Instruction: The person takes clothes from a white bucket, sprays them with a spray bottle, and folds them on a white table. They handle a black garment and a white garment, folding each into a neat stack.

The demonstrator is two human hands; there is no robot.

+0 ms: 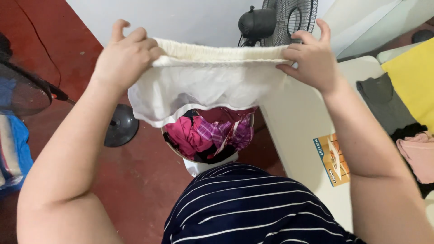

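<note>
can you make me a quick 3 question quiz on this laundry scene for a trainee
1. True or false: both hands grip the white garment by its elastic waistband.
2. What lies directly below the held garment? A) a basket of clothes B) a folded towel C) a pair of shoes
3. Fill in: the grey top on the white table lies next to a ____ cloth.

Key
1. True: the left hand and right hand each pinch one end of the waistband.
2. A
3. yellow
</note>
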